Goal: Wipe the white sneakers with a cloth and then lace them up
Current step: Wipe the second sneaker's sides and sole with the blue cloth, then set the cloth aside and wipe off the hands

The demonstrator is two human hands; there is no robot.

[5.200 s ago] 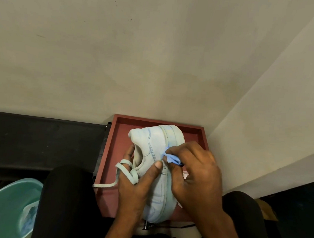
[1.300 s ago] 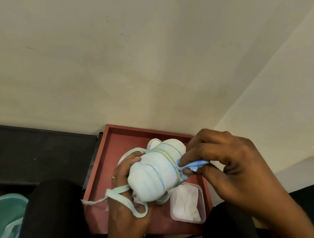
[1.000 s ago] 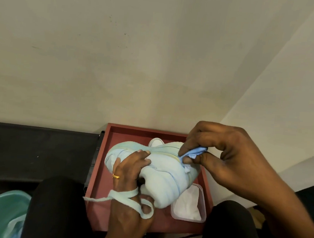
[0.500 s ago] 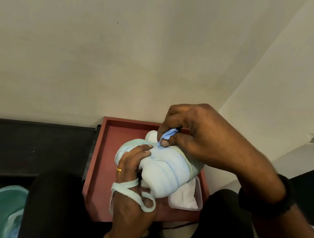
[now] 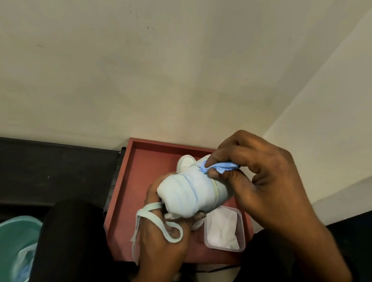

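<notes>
A seated person holds a white sneaker above a red tray, seen from the head camera looking down over dark-clad knees. The left hand grips the sneaker from below, fingers curled around its near end, with a pale lace looped across the back of the hand and trailing down past the wrist. The right hand pinches a small blue cloth between thumb and fingertips, pressing its bunched tip against the sneaker's upper far side. Part of a second sneaker shows in the tray just behind the held one, mostly hidden by it. A clear plastic tub holding something white sits in the tray's near right corner, just below the right wrist. A teal basin with a pale bag or cloth inside stands at lower left, beside the person's left leg. A dark bench runs along the wall to the tray's left.
</notes>
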